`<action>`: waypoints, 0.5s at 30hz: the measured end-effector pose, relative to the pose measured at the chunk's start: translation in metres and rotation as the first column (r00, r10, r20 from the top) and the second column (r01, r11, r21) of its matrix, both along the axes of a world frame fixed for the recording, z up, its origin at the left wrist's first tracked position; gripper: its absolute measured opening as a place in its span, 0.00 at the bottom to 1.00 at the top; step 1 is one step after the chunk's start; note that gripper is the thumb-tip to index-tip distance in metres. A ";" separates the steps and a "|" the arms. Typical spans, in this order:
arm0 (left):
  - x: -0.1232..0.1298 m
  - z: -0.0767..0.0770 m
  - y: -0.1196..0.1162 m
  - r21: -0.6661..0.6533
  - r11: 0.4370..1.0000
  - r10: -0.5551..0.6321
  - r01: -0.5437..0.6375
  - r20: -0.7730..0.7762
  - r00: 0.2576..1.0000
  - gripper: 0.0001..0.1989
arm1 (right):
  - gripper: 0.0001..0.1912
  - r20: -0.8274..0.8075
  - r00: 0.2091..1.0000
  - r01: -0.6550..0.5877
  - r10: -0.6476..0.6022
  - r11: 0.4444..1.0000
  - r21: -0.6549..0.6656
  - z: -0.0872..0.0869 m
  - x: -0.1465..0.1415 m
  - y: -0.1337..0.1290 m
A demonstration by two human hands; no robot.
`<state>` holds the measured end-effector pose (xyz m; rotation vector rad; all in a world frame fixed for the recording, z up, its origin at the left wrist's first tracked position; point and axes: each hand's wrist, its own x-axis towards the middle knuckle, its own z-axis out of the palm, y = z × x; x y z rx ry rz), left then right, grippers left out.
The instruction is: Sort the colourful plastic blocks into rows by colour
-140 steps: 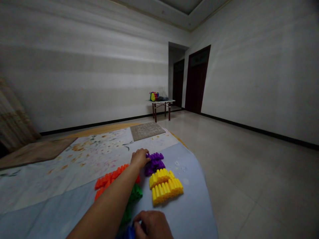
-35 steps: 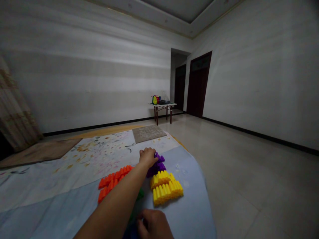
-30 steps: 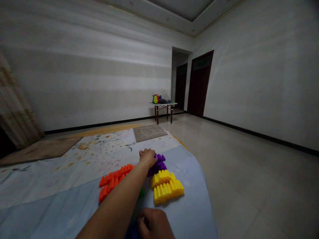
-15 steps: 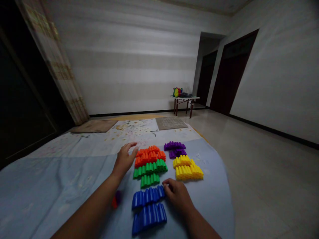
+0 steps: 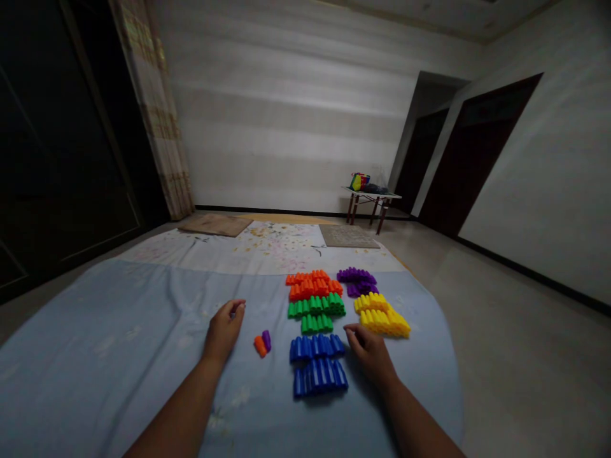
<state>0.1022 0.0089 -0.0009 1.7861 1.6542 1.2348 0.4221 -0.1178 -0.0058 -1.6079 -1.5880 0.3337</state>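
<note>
My left hand (image 5: 224, 329) is over the blue cloth to the left of the piles, its fingers curled in and nothing visible in them. A single orange tube (image 5: 260, 346) and a single purple tube (image 5: 266, 340) lie side by side to its right. My right hand (image 5: 370, 353) rests with bent, closed fingers beside the right end of the blue tubes (image 5: 317, 348); no piece shows in it. Behind the two blue rows are stacked rows of green tubes (image 5: 316, 306) and orange tubes (image 5: 312, 286). Yellow tubes (image 5: 382, 316) and purple tubes (image 5: 356, 280) stand in rows to the right.
A floral, blue-and-white cloth (image 5: 157, 331) covers the surface. Two flat boards, a brown one (image 5: 217, 224) and a grey one (image 5: 348, 236), lie at its far end. Beyond, a small table (image 5: 375, 193) carries a colourful bag (image 5: 359, 181). The surface's right edge borders tiled floor.
My left hand has drawn back from beside the orange tubes, leftward and nearer to me, uncovering the loose orange and purple pieces. My right hand stays by the blue row. The view has shifted left.
</note>
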 end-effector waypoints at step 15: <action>0.002 -0.006 -0.001 -0.039 0.998 -0.059 0.058 -0.048 0.997 0.16 | 0.12 0.322 0.884 -0.326 0.340 0.940 -0.097 0.079 -0.099 0.040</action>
